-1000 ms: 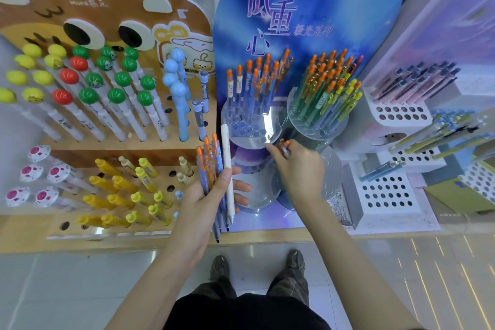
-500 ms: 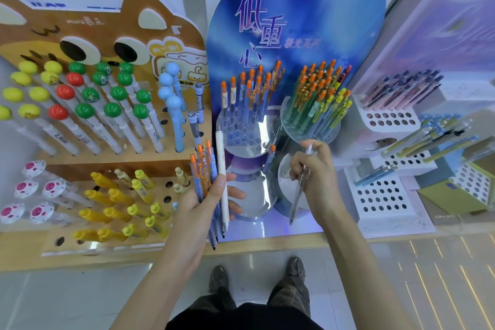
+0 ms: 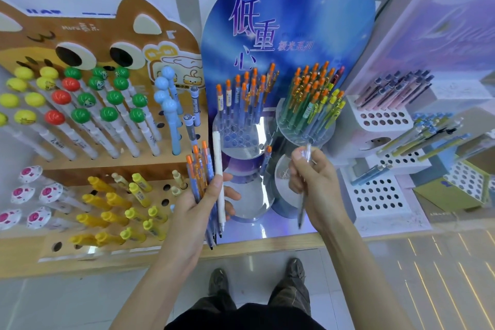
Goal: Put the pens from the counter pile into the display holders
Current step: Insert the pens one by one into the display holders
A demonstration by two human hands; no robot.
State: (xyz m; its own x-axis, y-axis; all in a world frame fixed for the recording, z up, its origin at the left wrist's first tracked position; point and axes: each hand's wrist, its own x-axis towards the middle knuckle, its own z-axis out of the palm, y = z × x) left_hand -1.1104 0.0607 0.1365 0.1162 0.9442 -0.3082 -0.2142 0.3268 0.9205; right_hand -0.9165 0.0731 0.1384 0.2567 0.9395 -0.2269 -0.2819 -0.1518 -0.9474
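Right hand (image 3: 313, 185) shifted right, now pinching clear pen (image 3: 301, 213); left hand (image 3: 198, 203) grips pen bundle (image 3: 199, 169) over wooden counter (image 3: 267, 245).

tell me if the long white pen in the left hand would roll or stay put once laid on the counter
The white pen looks straight and round with no clip showing, so it would probably roll on the counter ledge. It seems stiff and light: it stands straight well above the left hand that grips it with the orange-capped pens.
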